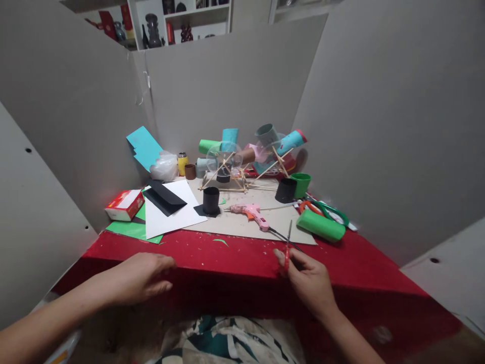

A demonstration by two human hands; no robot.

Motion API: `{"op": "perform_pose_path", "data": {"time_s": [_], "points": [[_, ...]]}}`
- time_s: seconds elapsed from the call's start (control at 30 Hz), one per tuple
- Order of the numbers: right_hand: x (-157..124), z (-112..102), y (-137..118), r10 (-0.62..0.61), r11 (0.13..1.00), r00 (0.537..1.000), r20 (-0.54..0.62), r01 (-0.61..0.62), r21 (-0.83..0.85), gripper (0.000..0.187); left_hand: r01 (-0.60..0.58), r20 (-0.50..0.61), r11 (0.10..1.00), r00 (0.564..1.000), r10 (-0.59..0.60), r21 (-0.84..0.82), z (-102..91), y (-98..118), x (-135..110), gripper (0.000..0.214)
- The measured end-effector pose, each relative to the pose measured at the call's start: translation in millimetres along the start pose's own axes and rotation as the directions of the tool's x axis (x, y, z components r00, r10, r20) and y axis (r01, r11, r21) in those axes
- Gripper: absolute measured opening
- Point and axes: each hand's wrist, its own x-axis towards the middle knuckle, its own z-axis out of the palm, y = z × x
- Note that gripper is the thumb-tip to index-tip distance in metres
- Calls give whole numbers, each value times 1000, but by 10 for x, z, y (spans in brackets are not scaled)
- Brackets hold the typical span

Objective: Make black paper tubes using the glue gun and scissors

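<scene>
At the front edge of the red-covered table, my right hand (310, 283) grips small red-handled scissors (287, 257), blades pointing up and away. My left hand (146, 278) hovers at the same edge on the left, thumb and fingers apart, holding nothing. Beyond it, a folded black paper sheet (165, 197) lies on white paper (161, 225). A black paper cylinder (211, 200) stands upright on a black paper piece (199, 210) near the middle. Between the cylinder and the scissors rests a pink glue gun (250, 212), its nozzle pointing left.
Stick frames with clear discs (225, 159) and coloured paper tubes stand at the back. On the right are a green paper roll (320, 225) and green-handled scissors (333, 212). A red tissue box (124, 204) sits at left. Grey panels (227, 86) enclose the table.
</scene>
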Motion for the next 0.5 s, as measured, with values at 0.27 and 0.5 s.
{"op": "perform_pose_path", "data": {"time_s": [0.27, 0.5], "points": [[2, 27, 21, -38, 999, 999, -27, 38, -20, 48, -116, -36, 991, 993, 114, -60, -28, 26, 615, 35], [-7, 25, 32, -42, 998, 999, -34, 40, -46, 46, -178, -386, 967, 917, 97, -180, 51, -73, 1050, 51]]}}
